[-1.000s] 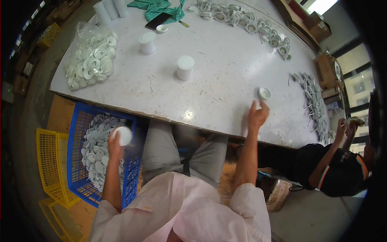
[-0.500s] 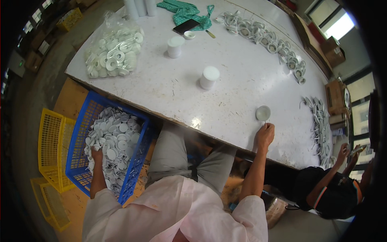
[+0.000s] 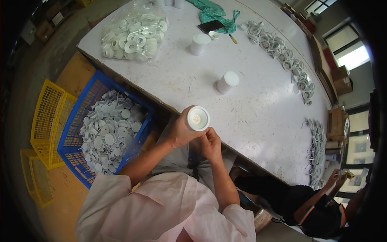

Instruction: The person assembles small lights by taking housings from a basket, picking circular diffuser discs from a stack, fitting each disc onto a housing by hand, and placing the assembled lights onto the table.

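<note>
My left hand [image 3: 180, 132] is closed round a white round lamp housing [image 3: 204, 114], just off the table's near edge. The housing's open face is turned up, and a small disc with yellowish dots [image 3: 196, 119] shows inside. Just below its rim, my right hand [image 3: 211, 144] is pinched; what sits between those fingertips is hidden. At my left a blue plastic basket [image 3: 71, 133] holds a heap of white discs with thin tails [image 3: 105, 133].
On the white table [image 3: 250, 121] stand two white cylinders [image 3: 228, 82] [image 3: 199, 44]. A clear bag of white rings [image 3: 135, 36], a phone [image 3: 210, 26], green cloth [image 3: 217, 14] and rows of lamp parts [image 3: 282, 52] lie around. Yellow baskets [image 3: 48, 125] are left; a co-worker [image 3: 314, 205] sits right.
My left hand has come out of the blue basket to the table's near edge. My right hand has moved left from the table, bringing the lamp housing to it. The view has shifted.
</note>
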Demonstrator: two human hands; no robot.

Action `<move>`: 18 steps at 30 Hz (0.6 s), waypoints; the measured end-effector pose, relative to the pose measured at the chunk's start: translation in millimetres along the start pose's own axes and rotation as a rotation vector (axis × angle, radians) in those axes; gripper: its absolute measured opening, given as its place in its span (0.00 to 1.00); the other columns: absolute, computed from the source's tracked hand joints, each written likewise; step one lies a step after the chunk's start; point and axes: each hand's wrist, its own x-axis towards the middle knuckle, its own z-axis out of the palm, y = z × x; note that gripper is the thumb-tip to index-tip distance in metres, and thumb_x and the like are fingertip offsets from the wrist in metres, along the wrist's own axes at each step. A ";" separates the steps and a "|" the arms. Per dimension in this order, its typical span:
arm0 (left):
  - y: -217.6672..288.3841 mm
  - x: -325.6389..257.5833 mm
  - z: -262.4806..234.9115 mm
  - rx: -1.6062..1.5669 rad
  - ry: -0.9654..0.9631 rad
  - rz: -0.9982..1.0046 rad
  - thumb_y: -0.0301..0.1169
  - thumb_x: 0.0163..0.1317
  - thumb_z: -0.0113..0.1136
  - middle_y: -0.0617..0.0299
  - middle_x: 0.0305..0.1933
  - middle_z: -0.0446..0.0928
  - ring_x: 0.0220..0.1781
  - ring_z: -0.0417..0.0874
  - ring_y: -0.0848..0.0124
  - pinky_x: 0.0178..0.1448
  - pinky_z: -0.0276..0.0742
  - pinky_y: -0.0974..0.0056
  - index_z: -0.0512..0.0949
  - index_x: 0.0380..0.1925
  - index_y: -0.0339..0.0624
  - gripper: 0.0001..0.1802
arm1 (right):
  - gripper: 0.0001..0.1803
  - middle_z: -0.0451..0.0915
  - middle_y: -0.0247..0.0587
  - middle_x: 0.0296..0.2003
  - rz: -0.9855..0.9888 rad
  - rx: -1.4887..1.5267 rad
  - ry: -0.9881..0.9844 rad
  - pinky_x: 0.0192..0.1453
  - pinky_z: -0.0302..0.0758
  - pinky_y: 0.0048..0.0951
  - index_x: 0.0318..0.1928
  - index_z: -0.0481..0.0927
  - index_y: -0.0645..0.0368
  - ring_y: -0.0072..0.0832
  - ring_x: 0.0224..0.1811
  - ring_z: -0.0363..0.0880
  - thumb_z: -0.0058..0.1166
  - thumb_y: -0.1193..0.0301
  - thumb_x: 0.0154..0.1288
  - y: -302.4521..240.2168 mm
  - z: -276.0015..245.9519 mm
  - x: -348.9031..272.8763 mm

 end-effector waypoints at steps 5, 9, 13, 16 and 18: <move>-8.2 -13.1 -32.2 0.041 0.094 -0.019 0.27 0.40 0.77 0.56 0.53 0.73 0.56 0.74 0.68 0.61 0.70 0.63 0.64 0.58 0.35 0.43 | 0.08 0.78 0.37 0.29 0.023 -0.068 0.228 0.37 0.71 0.23 0.36 0.77 0.61 0.21 0.31 0.74 0.55 0.68 0.64 -30.0 -27.0 55.3; -14.5 -24.2 -33.0 0.000 0.071 -0.102 0.27 0.38 0.78 0.56 0.53 0.74 0.57 0.74 0.67 0.61 0.70 0.62 0.65 0.57 0.37 0.43 | 0.16 0.73 0.32 0.21 0.135 0.068 0.582 0.25 0.67 0.22 0.28 0.73 0.58 0.19 0.21 0.70 0.62 0.60 0.59 -61.1 -75.7 130.5; -23.1 -38.9 -32.5 0.107 0.058 -0.099 0.30 0.38 0.78 0.53 0.53 0.74 0.57 0.75 0.65 0.61 0.70 0.62 0.66 0.57 0.38 0.43 | 0.19 0.70 0.32 0.22 0.273 -0.082 0.541 0.24 0.65 0.20 0.31 0.74 0.60 0.19 0.22 0.68 0.61 0.56 0.59 -76.8 -73.2 164.8; -31.6 -45.1 -32.2 0.056 0.070 -0.074 0.30 0.38 0.78 0.53 0.53 0.75 0.57 0.75 0.65 0.60 0.71 0.62 0.66 0.57 0.38 0.44 | 0.16 0.71 0.33 0.23 0.226 0.046 0.462 0.23 0.64 0.18 0.32 0.74 0.61 0.18 0.22 0.68 0.59 0.59 0.61 -66.7 -78.6 170.3; -32.1 -45.7 -33.3 0.079 0.045 -0.075 0.30 0.38 0.78 0.53 0.53 0.75 0.57 0.75 0.65 0.60 0.71 0.62 0.65 0.57 0.38 0.44 | 0.16 0.72 0.33 0.22 0.189 0.107 0.471 0.22 0.65 0.18 0.30 0.73 0.60 0.18 0.22 0.70 0.59 0.60 0.61 -59.1 -80.6 168.0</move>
